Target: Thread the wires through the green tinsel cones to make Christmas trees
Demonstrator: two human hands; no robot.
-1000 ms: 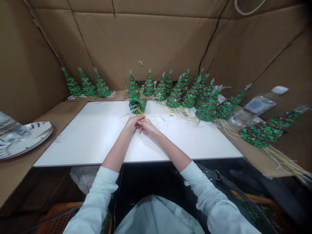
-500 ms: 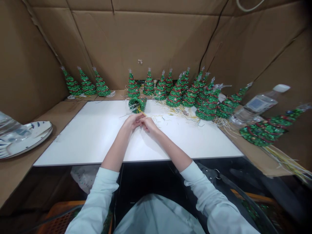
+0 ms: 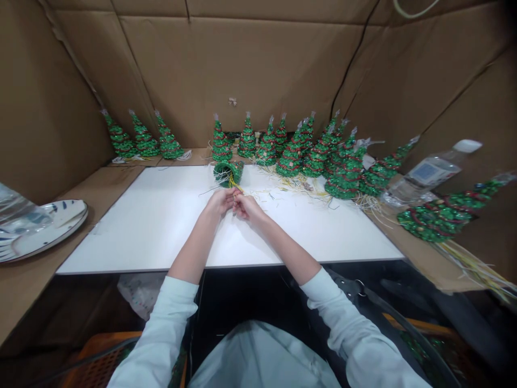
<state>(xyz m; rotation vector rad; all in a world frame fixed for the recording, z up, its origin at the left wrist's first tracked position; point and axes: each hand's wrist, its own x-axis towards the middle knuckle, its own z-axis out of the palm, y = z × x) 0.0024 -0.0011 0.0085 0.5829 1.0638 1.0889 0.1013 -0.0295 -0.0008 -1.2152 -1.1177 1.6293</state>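
A small green tinsel Christmas tree (image 3: 237,170) lies on its side on the white board, its hollow base turned toward me. White and yellow wires (image 3: 231,180) come out of that base. Just in front of it, my left hand (image 3: 221,201) is closed, fingertips pinched on the yellow wires. My right hand (image 3: 245,207) is closed against it, pinching the same wires from the right. The wire ends are hidden among the fingers.
Several decorated trees (image 3: 291,158) stand along the back and right, three more (image 3: 138,137) at back left. Wire scraps (image 3: 293,187) litter the white board (image 3: 141,231). A plastic bottle (image 3: 430,172) stands right; a plate (image 3: 68,215) sits left. Cardboard walls (image 3: 258,64) surround the board.
My hands stay at the wires in front of the lying tree. The right fingers have shifted slightly; otherwise the scene looks the same.
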